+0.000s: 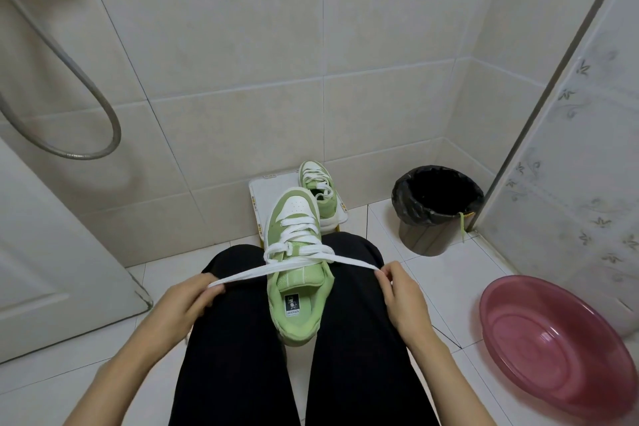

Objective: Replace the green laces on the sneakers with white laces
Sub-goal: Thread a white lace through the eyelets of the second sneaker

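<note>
Pinching white lace (242, 276), between fingers (206, 293) (taut)

Large pale tiles cover the walls (242, 45), meeting in a corner at the right, and glossy white tiles cover the floor (432, 287). A metal shower hose (117, 135) loops down the left wall above a white door (45, 235). A low white stool (273, 190) stands against the back wall. To its right is a dark bin (422, 239) with a black liner, beside a flower-patterned panel (581, 149) with a metal edge. A pink basin (553, 339) lies tilted on the floor.
</note>
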{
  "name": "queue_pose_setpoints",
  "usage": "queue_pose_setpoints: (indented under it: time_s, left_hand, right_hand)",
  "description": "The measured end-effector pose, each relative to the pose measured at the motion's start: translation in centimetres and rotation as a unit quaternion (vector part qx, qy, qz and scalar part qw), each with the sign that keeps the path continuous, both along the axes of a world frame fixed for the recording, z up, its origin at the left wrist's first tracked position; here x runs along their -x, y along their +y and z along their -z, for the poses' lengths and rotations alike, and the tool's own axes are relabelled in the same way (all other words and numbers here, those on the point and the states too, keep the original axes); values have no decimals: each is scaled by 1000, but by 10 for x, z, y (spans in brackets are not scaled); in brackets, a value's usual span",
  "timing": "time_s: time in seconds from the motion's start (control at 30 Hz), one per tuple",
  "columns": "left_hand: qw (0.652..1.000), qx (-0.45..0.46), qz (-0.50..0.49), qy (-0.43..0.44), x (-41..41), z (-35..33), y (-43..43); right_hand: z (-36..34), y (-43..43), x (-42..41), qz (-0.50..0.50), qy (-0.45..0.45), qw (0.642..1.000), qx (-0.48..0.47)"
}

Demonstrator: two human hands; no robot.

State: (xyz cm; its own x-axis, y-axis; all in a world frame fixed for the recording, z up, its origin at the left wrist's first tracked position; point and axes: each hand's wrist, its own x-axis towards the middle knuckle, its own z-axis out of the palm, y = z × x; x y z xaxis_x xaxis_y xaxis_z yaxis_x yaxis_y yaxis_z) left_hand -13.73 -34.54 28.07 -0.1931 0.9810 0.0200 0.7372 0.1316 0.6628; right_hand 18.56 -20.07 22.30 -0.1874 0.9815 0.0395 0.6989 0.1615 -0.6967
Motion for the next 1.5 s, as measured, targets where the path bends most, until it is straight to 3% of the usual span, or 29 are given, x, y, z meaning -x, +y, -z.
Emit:
queue_pose_setpoints:
  time_s: [0.17,0.3,0.43,0.57,0.6,0.77,1.03,1.17,1.33,1.5]
  left_hand:
    - [996,-34,-76,26,9,11,-5]
    - [977,-24,-203,57,1,4,-1]
    - [953,-24,-232,-193,-12,-12,14]
    - [908,6,-181,-377,-25,-24,28]
    - [899,9,-175,-402,-29,-24,31]
    - [876,31,-162,-453,-48,-18,35]
    - [844,-25,-240,-480,-53,-21,47]
    - [888,23,-184,-420,-49,-26,49]
    - [935,29,-141,-324,-53,-23,43]
    - [943,8,-114,-314,-60,-25,46]
  right_hand:
    - [25,-3,-17,19,71,991,109]
    - [37,-15,-22,128,171,958,191]
    - [6,-7,-16,208,383,876,207]
    - [-48,-5,7,101,579,750,304]
    - [-57,-8,15,79,585,742,319]
    - [-65,-28,42,96,468,835,274]
    - [-66,-20,57,72,475,842,245]
    - [-63,-15,59,45,472,848,237]
    - [-56,-13,56,72,404,890,197]
    - [-55,-8,59,53,354,916,180]
